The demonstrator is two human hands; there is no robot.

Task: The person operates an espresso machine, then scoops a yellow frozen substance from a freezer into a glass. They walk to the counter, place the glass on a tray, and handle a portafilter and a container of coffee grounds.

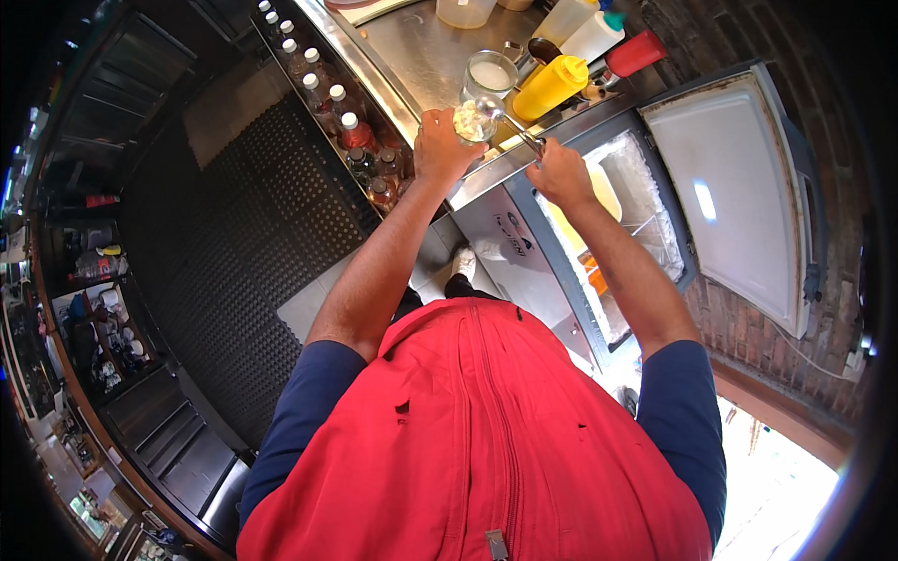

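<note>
My left hand (442, 151) is wrapped around a clear cup (484, 131) at the counter's front edge. Pale yellow, lumpy food (464, 120), which looks like ice cream, fills it. In my right hand (563, 174) is the handle of a metal scoop (518, 127). Its rounded bowl is at the cup's right rim; whether it touches the food I cannot tell. Just behind the cup stands a glass jug (491, 72) with whitish, cloudy contents.
A yellow squeeze bottle (551, 89) and a red-topped one (635, 55) line the steel counter (414, 38). Bottles with white caps (337, 92) fill a rack to the left. At right, a chest freezer (656, 189) has its lid (729, 189) raised. Black perforated matting (245, 210) covers the floor.
</note>
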